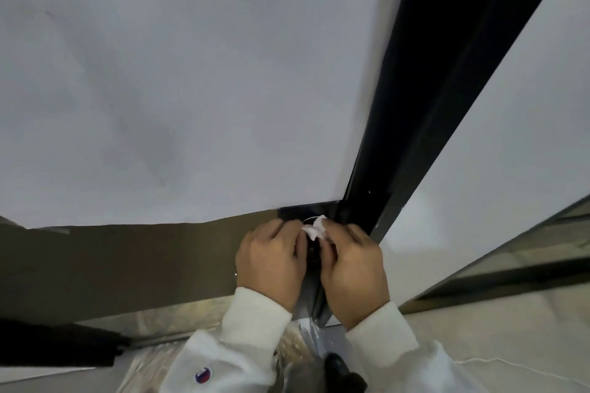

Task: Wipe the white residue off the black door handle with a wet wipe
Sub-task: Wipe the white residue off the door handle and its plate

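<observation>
A small crumpled white wet wipe point(314, 228) is pinched between the fingertips of both hands, just in front of the door. My left hand point(271, 260) and my right hand point(352, 268) are close together, fingers curled. A dark piece of the black door handle point(313, 254) shows in the gap between the hands; most of it is hidden by them. I cannot see any white residue on it. Both wrists wear white sleeves.
The door has a large white panel point(191, 89) above and a brown lower part point(127, 262). A black door frame point(415, 105) runs diagonally up to the right, with a white wall point(510, 153) beyond it. Pale floor point(495, 329) lies below.
</observation>
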The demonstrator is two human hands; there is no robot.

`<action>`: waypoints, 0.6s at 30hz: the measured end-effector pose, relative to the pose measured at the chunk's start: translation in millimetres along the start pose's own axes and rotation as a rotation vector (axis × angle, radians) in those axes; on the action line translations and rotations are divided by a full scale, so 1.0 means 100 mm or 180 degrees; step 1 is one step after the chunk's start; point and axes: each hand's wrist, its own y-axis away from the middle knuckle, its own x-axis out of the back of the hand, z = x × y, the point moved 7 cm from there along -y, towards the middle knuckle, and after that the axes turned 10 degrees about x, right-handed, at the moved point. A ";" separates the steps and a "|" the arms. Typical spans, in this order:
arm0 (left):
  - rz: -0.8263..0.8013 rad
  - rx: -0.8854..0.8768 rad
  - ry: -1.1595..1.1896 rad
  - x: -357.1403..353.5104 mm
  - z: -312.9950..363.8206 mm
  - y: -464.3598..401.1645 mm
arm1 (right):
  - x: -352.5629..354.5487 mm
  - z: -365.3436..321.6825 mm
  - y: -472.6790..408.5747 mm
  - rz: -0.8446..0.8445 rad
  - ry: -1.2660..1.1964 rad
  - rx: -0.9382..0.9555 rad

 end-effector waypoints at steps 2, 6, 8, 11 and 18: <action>0.0168 0.0061 0.0108 0.04 -0.06 0.00 | 0.02 -0.01 0.00 0.0065 -0.0027 0.0055; 0.0403 0.0031 0.0237 0.01 -0.01 -0.01 | -0.02 -0.06 -0.05 0.0019 0.0104 0.0126; 0.0476 0.0022 0.0296 -0.03 0.01 -0.02 | -0.07 -0.06 -0.06 -0.0150 0.0276 0.0070; 0.0362 0.0025 0.0393 -0.08 0.04 0.00 | -0.14 -0.01 -0.09 -0.0508 0.0498 -0.0041; 0.0037 -0.0042 0.0372 -0.15 0.13 0.10 | -0.18 0.00 -0.14 -0.0774 0.0748 -0.0084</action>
